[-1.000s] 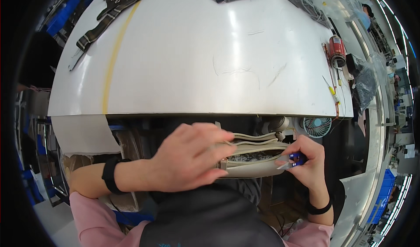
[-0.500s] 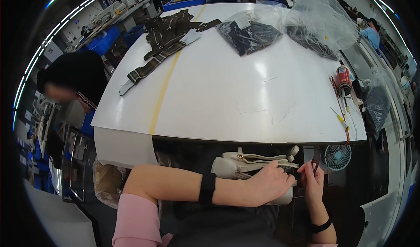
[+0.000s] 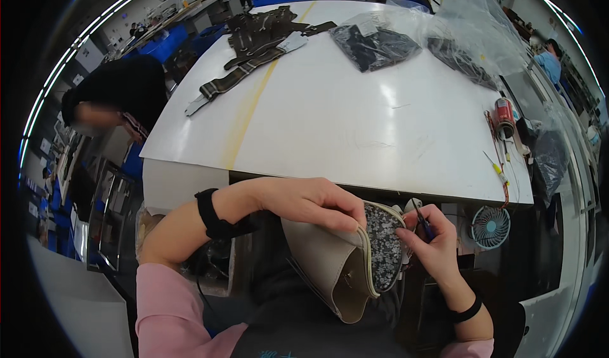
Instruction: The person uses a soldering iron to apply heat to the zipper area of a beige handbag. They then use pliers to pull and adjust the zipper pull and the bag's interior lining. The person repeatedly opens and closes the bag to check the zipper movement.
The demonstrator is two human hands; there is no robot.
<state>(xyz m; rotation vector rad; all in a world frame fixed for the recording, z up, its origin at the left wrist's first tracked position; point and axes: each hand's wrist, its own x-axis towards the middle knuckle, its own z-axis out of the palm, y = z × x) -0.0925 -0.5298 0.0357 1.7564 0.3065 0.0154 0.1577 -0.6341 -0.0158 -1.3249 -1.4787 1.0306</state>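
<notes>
Left hand (image 3: 317, 202) arches across, elbow out, thumb and fingers pinching the zipped edge of a smooth beige bag (image 3: 320, 247), tilted open below the glossy white table (image 3: 317, 117); right hand (image 3: 434, 237), forearm slanting up, grips a slim blue-handled tool (image 3: 427, 229) beside speckled grey lining (image 3: 384, 247).

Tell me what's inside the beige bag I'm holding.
Inside the beige bag, a black-and-grey speckled lining shows past the zipper. The bag's own wall covers the deeper part, so any contents there can't be seen.
</notes>
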